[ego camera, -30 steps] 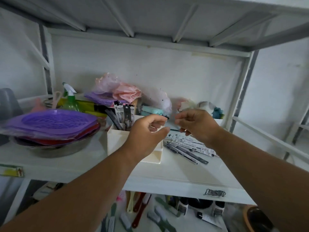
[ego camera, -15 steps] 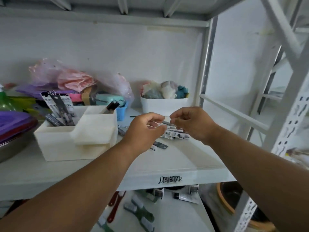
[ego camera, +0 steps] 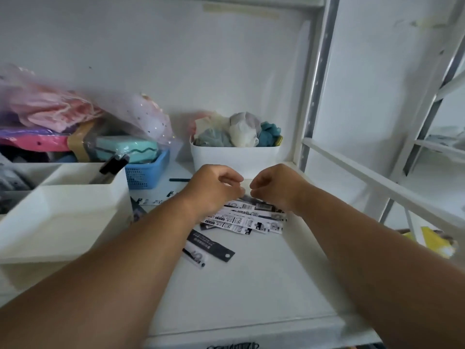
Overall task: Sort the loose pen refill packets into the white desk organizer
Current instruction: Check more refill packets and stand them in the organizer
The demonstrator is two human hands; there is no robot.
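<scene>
The white desk organizer (ego camera: pixel 63 212) stands at the left of the shelf, with a black packet (ego camera: pixel 113 165) leaning in its rear compartment. Loose pen refill packets (ego camera: pixel 247 222) lie in a pile at the shelf's middle, and a dark packet (ego camera: pixel 214 245) lies nearer me. My left hand (ego camera: pixel 214 188) and my right hand (ego camera: pixel 275 186) hover side by side just over the pile's far edge, fingers curled. Between their fingertips shows the end of a dark refill packet (ego camera: pixel 248 196), which both hands seem to pinch.
A white bin (ego camera: pixel 236 158) of cloths stands behind the hands against the wall. A blue basket (ego camera: pixel 148 173) and plastic bags (ego camera: pixel 50 107) crowd the back left. The rack's upright (ego camera: pixel 317 84) and a crossbar (ego camera: pixel 372 180) bound the right side.
The view has swung right and closer to the pile. Both hands have dropped from holding a packet in the air down onto the loose packets.
</scene>
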